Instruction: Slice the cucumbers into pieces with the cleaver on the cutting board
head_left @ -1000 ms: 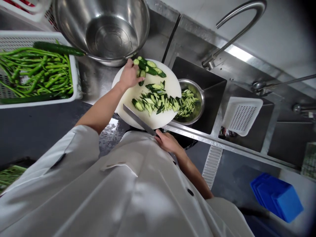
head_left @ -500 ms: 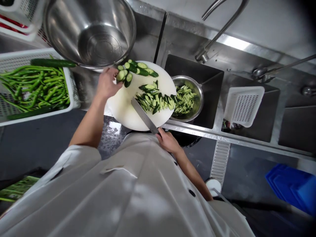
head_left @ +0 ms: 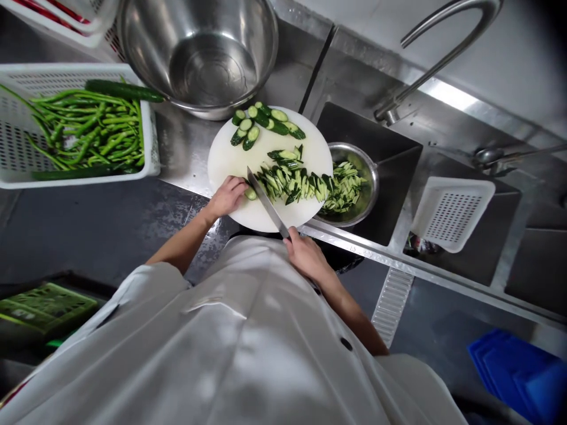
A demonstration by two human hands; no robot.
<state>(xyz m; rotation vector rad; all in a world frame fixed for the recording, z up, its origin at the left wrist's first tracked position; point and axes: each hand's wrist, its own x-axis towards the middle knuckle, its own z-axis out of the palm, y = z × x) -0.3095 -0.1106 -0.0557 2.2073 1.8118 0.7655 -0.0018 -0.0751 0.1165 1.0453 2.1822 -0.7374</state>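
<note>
My right hand (head_left: 306,255) is closed around the handle of a kitchen knife (head_left: 268,206), whose blade lies over the round white cutting board (head_left: 224,144). On the board's near left, my left hand (head_left: 228,196) presses a piece of cucumber (head_left: 250,193) with its fingers, just left of the blade. Cucumber strips (head_left: 295,182) spread from the blade to the board's right edge. Several cucumber chunks (head_left: 250,137) lie at the back of the board. More strips fill a metal bowl (head_left: 376,177) at the right, partly under the board's edge.
A large steel basin (head_left: 199,111) stands behind the board. At left is a white basket (head_left: 152,144) of green chili peppers (head_left: 97,133), with a whole cucumber (head_left: 124,91) across its corner. Sinks, a faucet (head_left: 443,53) and a white plastic basket (head_left: 482,188) are on the right.
My left hand has moved from the chunks at the back of the board toward me, bringing a cucumber piece beside the blade. My right hand keeps its grip on the knife. The view has shifted.
</note>
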